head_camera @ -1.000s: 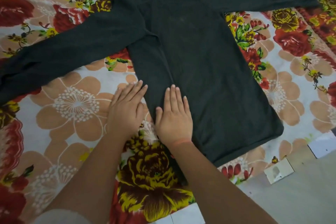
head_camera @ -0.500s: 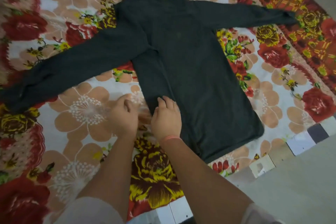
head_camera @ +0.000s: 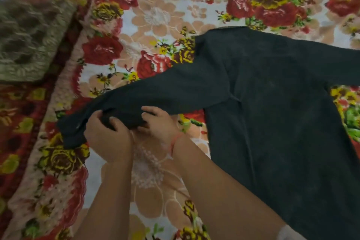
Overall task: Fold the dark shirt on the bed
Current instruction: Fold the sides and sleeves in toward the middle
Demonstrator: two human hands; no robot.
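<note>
— Item one, dark shirt (head_camera: 272, 122): where is it lying?
— I am seeing it lying flat on the bed (head_camera: 155, 15), its shoulders pointing toward the far edge and one long sleeve (head_camera: 175, 87) stretching toward the left edge.
— Item two, hands?
— Both are gripping that sleeve near its cuff end. The left hand (head_camera: 106, 134) is curling its fingers round bunched cloth. The right hand (head_camera: 157, 122) is pinching the sleeve just beside it, with a red thread (head_camera: 174, 140) circling its wrist.
— Item three?
— A brown patterned cushion (head_camera: 29, 41) is sitting toward the far left corner.
</note>
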